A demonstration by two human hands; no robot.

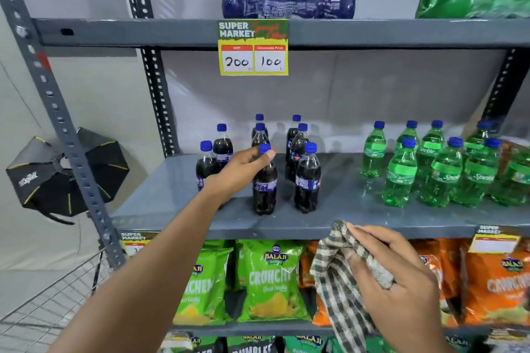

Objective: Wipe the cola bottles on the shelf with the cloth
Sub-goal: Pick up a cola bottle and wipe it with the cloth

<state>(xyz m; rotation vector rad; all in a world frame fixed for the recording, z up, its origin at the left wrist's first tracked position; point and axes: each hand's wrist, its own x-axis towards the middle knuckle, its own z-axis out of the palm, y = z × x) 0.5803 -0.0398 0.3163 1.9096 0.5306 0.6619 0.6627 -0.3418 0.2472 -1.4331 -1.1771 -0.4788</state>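
Note:
Several dark cola bottles with blue caps stand on the grey middle shelf (177,209). My left hand (243,169) is wrapped around the neck of the front middle cola bottle (265,189), which stands upright on the shelf. Another cola bottle (307,180) stands just right of it, and more stand behind and to the left (222,146). My right hand (401,275) is lower, in front of the shelf edge, shut on a checked green-and-white cloth (335,272) that hangs down. The cloth is apart from the bottles.
Green Sprite bottles (401,175) fill the shelf's right side. Snack bags, green (269,281) and orange (499,286), sit on the shelf below. A price tag (253,49) hangs from the upper shelf. A wire basket (57,301) and a black softbox (57,172) are at left.

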